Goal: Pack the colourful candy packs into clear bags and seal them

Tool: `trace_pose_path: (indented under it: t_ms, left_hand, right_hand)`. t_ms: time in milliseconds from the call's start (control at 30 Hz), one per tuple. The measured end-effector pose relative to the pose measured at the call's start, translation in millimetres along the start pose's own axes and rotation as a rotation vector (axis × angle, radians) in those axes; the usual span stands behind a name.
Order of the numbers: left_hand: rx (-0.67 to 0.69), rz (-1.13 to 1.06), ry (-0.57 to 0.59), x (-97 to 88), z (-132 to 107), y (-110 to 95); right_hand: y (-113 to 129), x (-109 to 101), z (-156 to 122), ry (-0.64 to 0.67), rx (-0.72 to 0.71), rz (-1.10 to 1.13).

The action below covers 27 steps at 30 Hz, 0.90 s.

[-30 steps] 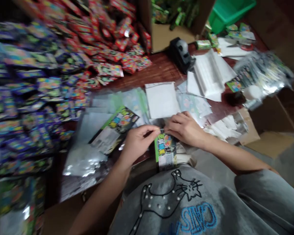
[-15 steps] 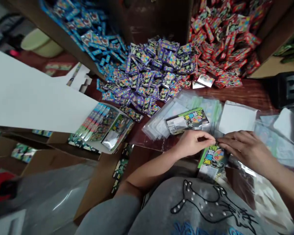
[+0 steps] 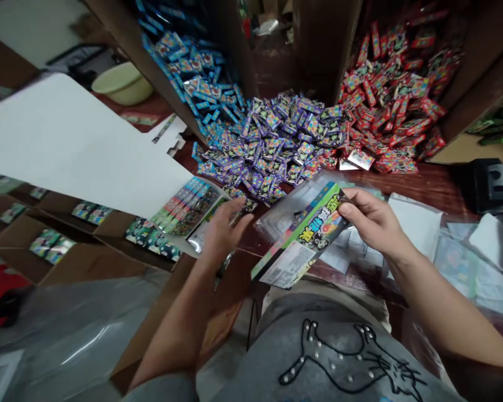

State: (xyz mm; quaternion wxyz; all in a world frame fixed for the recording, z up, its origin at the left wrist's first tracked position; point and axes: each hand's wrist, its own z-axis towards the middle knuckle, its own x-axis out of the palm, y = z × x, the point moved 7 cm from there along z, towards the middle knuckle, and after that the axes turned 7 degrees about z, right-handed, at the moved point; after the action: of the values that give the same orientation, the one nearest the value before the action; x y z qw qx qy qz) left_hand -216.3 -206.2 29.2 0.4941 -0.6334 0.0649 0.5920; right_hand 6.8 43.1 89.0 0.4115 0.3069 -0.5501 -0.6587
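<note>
Packet point(image 3: 305, 240), seemingly filled, is above the near edge of the table point(image 3: 433, 181), pinched by the right hand point(image 3: 371, 223). Left hand point(image 3: 221, 228), fingers apart, is at the open box point(image 3: 88, 151), which already holds a row of packets point(image 3: 184, 205); flat bags point(image 3: 456, 262) seem unfilled.

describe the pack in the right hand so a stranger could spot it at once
Find the heap of purple packets. Below it, the right hand holds a slanted pack by its upper end. Unlike the boxed packs, it is held aloft.
</note>
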Motion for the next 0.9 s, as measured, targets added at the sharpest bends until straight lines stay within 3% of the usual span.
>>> trace_pose_path:
  t_ms: [67,133,233,333,433,533,600,767,900]
  left_hand:
    - [-0.041,0.42,0.127,-24.1,9.0,49.8]
    - [-0.072,0.536,0.241,-36.1,10.5,88.1]
    - [-0.066,0.531,0.349,-35.9,8.8,114.8]
    - [-0.013,0.52,0.427,-27.4,7.1,119.2]
    - [0.008,0.544,0.428,-25.2,3.9,120.3]
    - [-0.019,0.591,0.37,-35.4,3.7,126.1]
    - [-0.056,0.626,0.304,-50.4,8.0,132.5]
    - [-0.034,0.717,0.116,-86.3,20.3,135.7]
    - [-0.129,0.672,0.124,-84.1,15.5,138.3]
  right_hand:
    - [-9.6,14.1,12.6,0.027,0.024,0.03]
    - [-21.0,33.4,24.0,0.088,0.073,0.078]
    - [-33.7,62.9,38.2,0.171,0.12,0.164]
    - [-40.4,71.9,47.5,0.151,0.085,0.172]
    - [-51.0,63.2,49.8,0.117,0.108,0.145]
    - [-53.7,54.4,46.8,0.16,0.082,0.068]
    - [-43.6,57.5,42.3,0.251,-0.065,-0.049]
    - [-23.7,97.1,23.4,0.563,-0.477,-0.308]
    - [-42.1,125.2,34.5,0.583,-0.53,-0.414]
